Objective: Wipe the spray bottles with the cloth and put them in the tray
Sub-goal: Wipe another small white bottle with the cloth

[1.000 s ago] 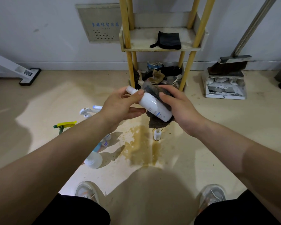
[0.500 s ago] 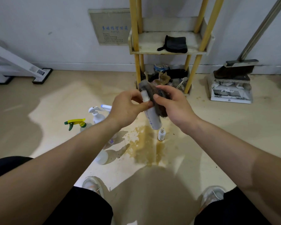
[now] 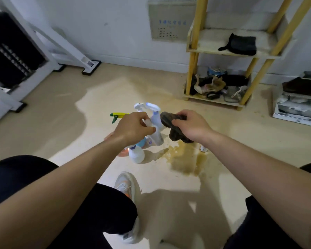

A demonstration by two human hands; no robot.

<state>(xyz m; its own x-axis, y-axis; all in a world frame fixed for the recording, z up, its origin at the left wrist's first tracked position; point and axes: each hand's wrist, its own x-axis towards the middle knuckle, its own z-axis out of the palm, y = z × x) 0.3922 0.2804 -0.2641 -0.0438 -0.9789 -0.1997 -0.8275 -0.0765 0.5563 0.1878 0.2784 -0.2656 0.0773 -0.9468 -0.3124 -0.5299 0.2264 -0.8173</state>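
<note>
Both hands engaged: left hand (image 3: 133,127) pinches bottle (image 3: 157,136) by its top, right hand (image 3: 193,125) clutches cloth (image 3: 175,131); advise lowering bottle upright.

Bare forearms (image 3: 70,177), left hand (image 3: 133,127) and right hand (image 3: 192,125) uncovered. Black trousers (image 3: 70,212) on both legs. White sneaker (image 3: 127,184) with orange trim.

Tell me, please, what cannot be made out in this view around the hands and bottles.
Head view: the held bottle is blurred; the left hand covers its top, label unreadable.
Yellow sprayer: body hidden behind the left hand.
Small bottle: only its base shows below the right hand and cloth.
Tray: an orange edge by the left arm may be it; too covered to tell.
</note>
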